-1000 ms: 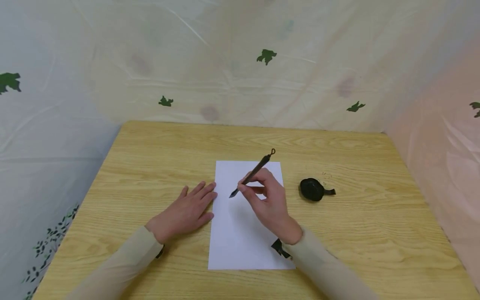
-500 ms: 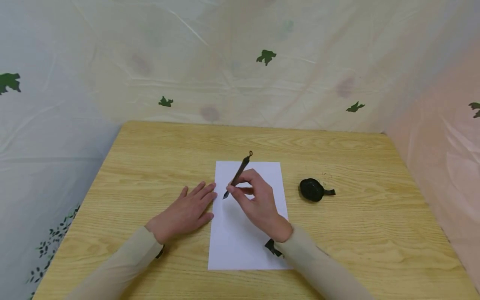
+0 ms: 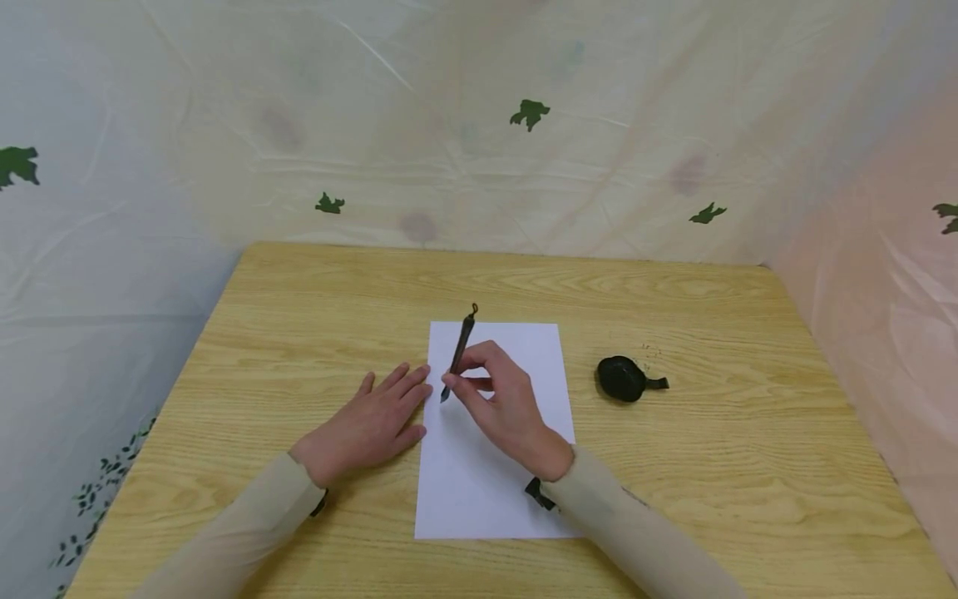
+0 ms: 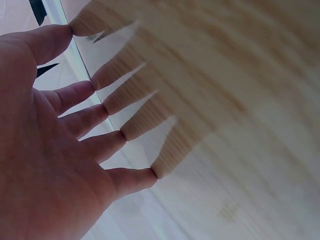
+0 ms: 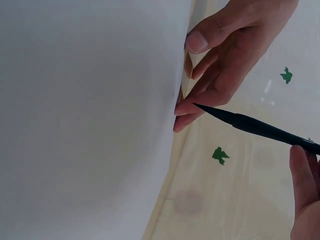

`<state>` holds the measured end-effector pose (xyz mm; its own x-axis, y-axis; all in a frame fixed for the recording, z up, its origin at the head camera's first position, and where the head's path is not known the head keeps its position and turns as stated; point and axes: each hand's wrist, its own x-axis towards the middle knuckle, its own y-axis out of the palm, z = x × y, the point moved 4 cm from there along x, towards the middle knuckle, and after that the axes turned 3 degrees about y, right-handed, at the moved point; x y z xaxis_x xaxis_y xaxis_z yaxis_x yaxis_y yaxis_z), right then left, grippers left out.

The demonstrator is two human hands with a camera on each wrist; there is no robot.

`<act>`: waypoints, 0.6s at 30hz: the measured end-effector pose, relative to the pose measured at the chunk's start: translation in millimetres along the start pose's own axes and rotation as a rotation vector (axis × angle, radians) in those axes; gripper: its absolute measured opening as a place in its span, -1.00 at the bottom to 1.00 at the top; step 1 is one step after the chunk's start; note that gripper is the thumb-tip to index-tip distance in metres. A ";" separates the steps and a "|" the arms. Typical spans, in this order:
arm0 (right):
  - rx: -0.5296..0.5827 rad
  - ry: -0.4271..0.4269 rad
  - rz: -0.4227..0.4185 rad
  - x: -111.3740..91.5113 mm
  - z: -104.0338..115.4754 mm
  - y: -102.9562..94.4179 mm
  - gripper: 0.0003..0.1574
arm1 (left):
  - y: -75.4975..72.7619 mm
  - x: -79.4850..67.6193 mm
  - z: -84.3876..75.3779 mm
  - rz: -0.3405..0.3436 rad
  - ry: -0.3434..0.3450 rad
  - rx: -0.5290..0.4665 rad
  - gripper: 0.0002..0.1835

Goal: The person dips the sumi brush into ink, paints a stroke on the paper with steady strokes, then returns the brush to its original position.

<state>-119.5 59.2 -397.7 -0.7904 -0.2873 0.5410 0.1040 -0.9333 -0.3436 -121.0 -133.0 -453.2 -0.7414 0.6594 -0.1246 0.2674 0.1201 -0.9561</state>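
We have right hand point(image 3: 512, 409) pinching brush point(image 3: 463, 339); long axis steep, tip below grip toward left hand point(image 3: 367, 433), apart from paper point(image 3: 467, 487) underneath. Left hand flat, spread, touching paper's edge.

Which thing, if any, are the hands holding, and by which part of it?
The right hand pinches the brush by its lower handle, just above the bristles; the left hand holds nothing.

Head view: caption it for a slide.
Right hand holds a brush over white paper; left hand rests at its left edge.
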 end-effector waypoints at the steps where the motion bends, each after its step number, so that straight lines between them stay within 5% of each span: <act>1: 0.000 0.002 0.002 0.1 -0.3 0.3 -0.69 | 0.1 0.2 0.1 0.002 -0.002 -0.001 -0.36; 18: -0.025 0.024 0.039 0.3 -2.6 4.4 -0.70 | -1.2 -0.7 -0.9 -0.021 0.010 -0.007 -0.37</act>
<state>-120.8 55.6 -401.0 -0.8003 -0.3175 0.5086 0.1198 -0.9159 -0.3832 -120.3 -132.9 -451.7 -0.7406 0.6642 -0.1016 0.2560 0.1391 -0.9566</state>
